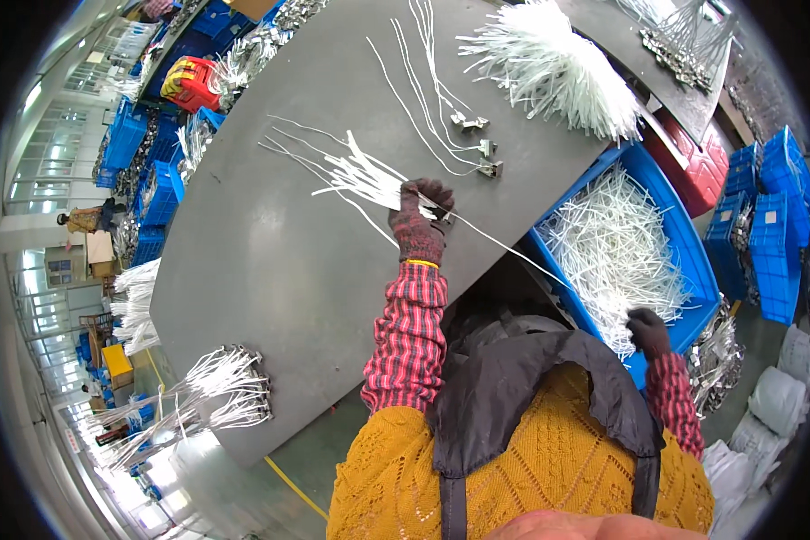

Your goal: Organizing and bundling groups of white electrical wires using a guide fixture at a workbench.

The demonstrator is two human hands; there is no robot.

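Note:
My left hand [418, 220], in a dark knit glove, is closed around a bunch of white tube-like sleeves [360, 175] over the grey table. Several thin white wires fan out past the bunch to the far left. One long white wire [513, 250] runs from this hand toward the blue bin [688, 243] on the right. Loose white sleeves [612, 238] fill that bin in a tangled heap. At the bin's near side my gloved right hand [648, 331] is over the heap, its fingers drawn together. What they hold, if anything, cannot be made out.
Wires with metal connectors [488, 157] lie beyond my left hand on the grey table [270, 243]. A thick bundle of white sleeves [558, 67] sits at the far right. Bundled wires with metal ends [234, 387] overhang the left edge. A red bin [688, 162] stands behind the blue one.

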